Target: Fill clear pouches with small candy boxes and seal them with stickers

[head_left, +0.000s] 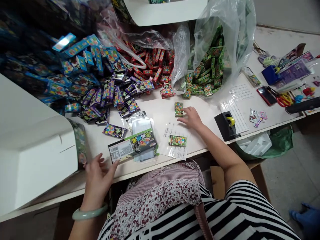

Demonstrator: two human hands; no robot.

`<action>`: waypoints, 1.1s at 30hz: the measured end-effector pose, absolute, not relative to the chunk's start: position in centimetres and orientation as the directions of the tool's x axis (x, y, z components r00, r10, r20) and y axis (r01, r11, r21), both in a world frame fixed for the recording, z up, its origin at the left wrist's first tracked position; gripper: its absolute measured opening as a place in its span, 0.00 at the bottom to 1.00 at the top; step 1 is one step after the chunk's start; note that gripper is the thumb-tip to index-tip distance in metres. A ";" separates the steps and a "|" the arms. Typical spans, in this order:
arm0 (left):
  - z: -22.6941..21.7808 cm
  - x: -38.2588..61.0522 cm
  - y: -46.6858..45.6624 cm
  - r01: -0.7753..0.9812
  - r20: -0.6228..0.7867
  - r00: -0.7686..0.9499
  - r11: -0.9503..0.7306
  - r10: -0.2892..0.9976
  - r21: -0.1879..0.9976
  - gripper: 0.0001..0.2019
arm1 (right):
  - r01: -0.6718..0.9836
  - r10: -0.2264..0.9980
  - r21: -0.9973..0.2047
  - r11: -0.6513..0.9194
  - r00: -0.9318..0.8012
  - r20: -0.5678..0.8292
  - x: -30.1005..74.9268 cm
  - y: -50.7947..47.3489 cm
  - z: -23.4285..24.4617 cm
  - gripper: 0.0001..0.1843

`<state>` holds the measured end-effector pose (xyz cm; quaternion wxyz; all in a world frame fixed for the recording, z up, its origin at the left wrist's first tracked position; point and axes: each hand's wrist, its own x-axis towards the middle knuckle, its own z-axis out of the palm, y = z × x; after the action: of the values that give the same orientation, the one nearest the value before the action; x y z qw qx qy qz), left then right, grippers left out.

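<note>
Head view: two bare hands over a white desk (160,107). Right hand (191,118) at mid-desk, palm down, thumb and index finger spread apart. Index fingertip at the right edge of a small green packet (178,109), which lies flat on the desk; contact likely but too fine to confirm. Packet not gripped.

Left hand (98,175) at the near edge, fingers apart, nothing held. Its thumb tip is at the near left corner of a flat black carton (144,141); whether it touches, cannot tell. Other fingertips just beside a large open white box (42,163) on the left. Pale green bangle (90,212) on the left wrist.

Black carton overlies clear sleeves (141,126). To its right, a sticker sheet (166,148) with round printed marks; a second green packet (177,141) rests on it. Single purple packet (114,130) beyond the carton's left end.

Far side, left to right: heap of blue packets (81,63), purple packets (107,90) in front of them, red packets (157,60), green packets (205,76) spilling from a clear plastic bag (235,43).

Right of the right forearm: black tape dispenser (222,128) with a yellow roll, beside printed label strips (241,116). Farther right, red-handled scissors (285,100).
</note>
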<state>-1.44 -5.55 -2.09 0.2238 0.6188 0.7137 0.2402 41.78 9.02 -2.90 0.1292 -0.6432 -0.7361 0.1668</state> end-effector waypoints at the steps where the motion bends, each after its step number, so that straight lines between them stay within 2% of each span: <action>1: -1.7 -1.1 -5.3 0.838 0.020 -0.114 0.085 0.993 0.540 0.33 | 0.894 0.985 -0.423 0.144 -0.173 -0.029 41.9 9.5 -2.6 0.39; 3: -0.9 0.5 -4.3 0.874 0.103 0.003 -0.052 0.995 0.482 0.35 | 0.890 0.972 -0.419 0.179 -0.227 -0.067 42.1 10.8 -2.3 0.50; 4: -0.7 1.6 -3.6 0.857 0.106 0.139 -0.173 0.985 0.485 0.35 | 0.892 0.963 -0.410 0.190 -0.251 -0.099 42.1 11.5 -2.2 0.52; 5: -0.7 2.8 -2.7 0.829 0.074 0.277 -0.277 0.958 0.486 0.38 | 0.893 0.953 -0.401 0.201 -0.273 -0.129 42.1 12.1 -2.3 0.52; 7: -1.1 4.9 -1.0 0.834 0.005 0.372 -0.336 0.928 0.438 0.45 | 0.889 0.939 -0.395 0.231 -0.310 -0.149 42.1 13.0 -2.5 0.46; 9: -1.7 6.0 0.3 0.861 -0.088 0.384 -0.322 0.919 0.394 0.49 | 0.879 0.937 -0.403 0.256 -0.329 -0.121 42.0 13.2 -2.9 0.42; 11: -2.1 6.1 1.0 0.873 -0.108 0.374 -0.310 0.921 0.377 0.49 | 0.869 0.943 -0.423 0.257 -0.321 -0.088 41.9 12.8 -3.1 0.41; 15: -1.4 4.8 1.0 0.827 0.048 0.328 -0.311 0.943 0.469 0.48 | 0.805 0.953 -0.524 0.280 -0.300 0.048 40.2 10.6 -1.6 0.35; 18: 0.0 4.0 0.7 0.757 0.134 0.321 -0.339 0.938 0.558 0.48 | 0.658 0.888 -0.606 0.447 -0.406 0.214 37.3 8.3 1.8 0.37; 20: 0.8 3.8 0.6 0.738 0.179 0.337 -0.378 0.924 0.559 0.48 | 0.595 0.823 -0.584 0.552 -0.501 0.268 35.0 6.9 4.3 0.39; 25: 1.1 3.8 0.5 0.757 0.237 0.356 -0.427 0.904 0.495 0.49 | 0.564 0.698 -0.463 0.684 -0.691 0.188 31.9 5.5 6.8 0.35; 30: 0.7 3.5 0.3 0.772 0.228 0.392 -0.453 0.891 0.446 0.50 | 0.471 0.586 -0.457 0.754 -0.797 0.145 32.4 5.1 5.8 0.33; 33: 0.5 3.6 -0.1 0.752 0.220 0.424 -0.477 0.878 0.454 0.50 | 0.447 0.566 -0.468 0.762 -0.811 0.147 32.8 5.0 5.7 0.34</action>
<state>3.61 -0.08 0.52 0.1449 0.8314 0.4903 0.2177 32.76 4.98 5.74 0.1411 -0.2731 -0.9280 0.2106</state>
